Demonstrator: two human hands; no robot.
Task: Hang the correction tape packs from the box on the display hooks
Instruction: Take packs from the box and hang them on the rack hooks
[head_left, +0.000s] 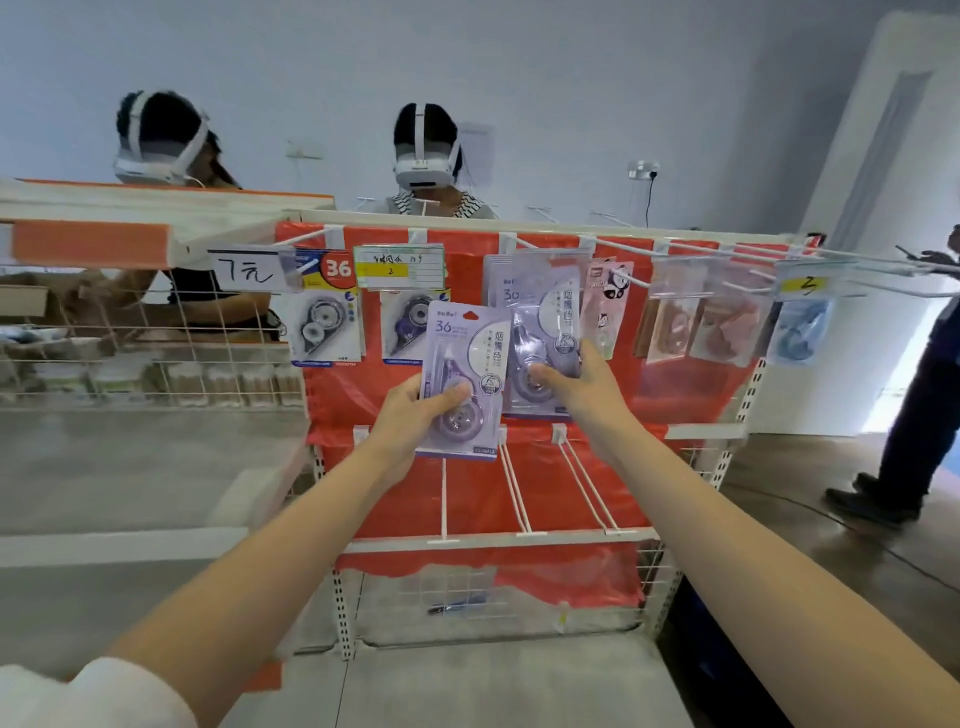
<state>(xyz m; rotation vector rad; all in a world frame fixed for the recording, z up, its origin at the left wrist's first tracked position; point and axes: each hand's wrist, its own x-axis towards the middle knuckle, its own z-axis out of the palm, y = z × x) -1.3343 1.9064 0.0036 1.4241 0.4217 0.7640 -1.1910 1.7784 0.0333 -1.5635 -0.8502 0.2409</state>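
Purple "36" pack (464, 379) (held) in left hand (410, 421) | right hand (582, 387) pinches hung pack (540, 332)

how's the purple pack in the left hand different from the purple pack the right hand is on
The pack in the left hand is off the hooks, held free in front of the display; the right hand's pack hangs from a top hook, at the front of a stack.
The left-hand pack tilts slightly and sits lower; the hanging pack hangs higher on the rack.
The left hand grips its pack at the lower edge; the right hand holds the hanging pack's bottom part.
Both share the lilac card with a "36" and a blister-packed correction tape.
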